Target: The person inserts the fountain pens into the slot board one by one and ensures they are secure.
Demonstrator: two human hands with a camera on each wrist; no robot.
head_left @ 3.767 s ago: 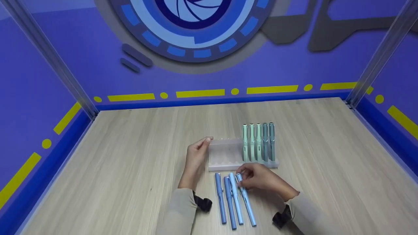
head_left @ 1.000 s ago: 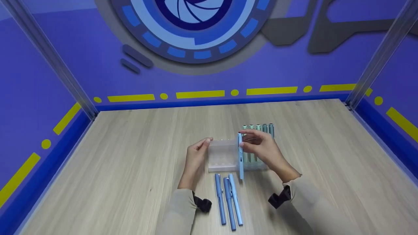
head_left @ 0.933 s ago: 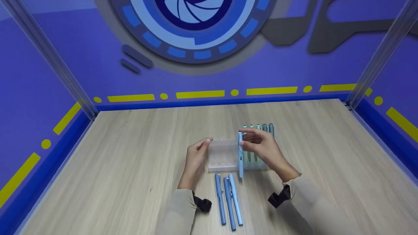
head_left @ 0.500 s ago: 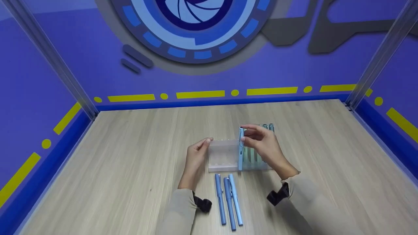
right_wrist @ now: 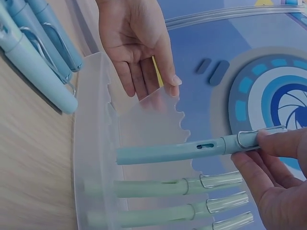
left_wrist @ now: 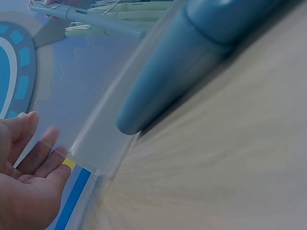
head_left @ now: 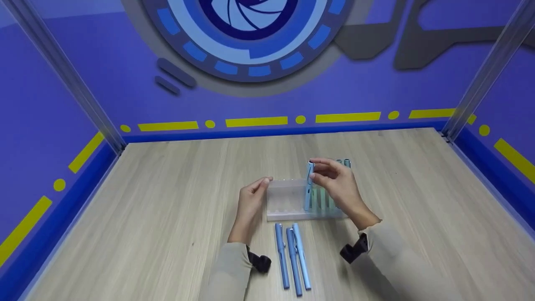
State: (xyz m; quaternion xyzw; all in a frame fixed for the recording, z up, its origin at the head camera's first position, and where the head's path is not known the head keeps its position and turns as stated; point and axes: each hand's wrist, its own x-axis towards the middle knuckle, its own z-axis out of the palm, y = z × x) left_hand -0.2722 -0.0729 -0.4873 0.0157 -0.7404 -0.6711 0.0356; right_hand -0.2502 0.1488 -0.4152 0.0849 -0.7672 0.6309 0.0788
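Pen (head_left: 308, 196) hanging from the pinching right hand (head_left: 339, 184) has left the loose pens (head_left: 294, 259) for the rack (head_left: 286, 196) the left hand (head_left: 252, 200) pinches, in head view. Left wrist view crops the right hand; right wrist view leaves the pen's seating unclear.

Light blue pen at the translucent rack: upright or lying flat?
Upright. The head view shows the light blue pen nearly vertical, its upper end held in the right grip.
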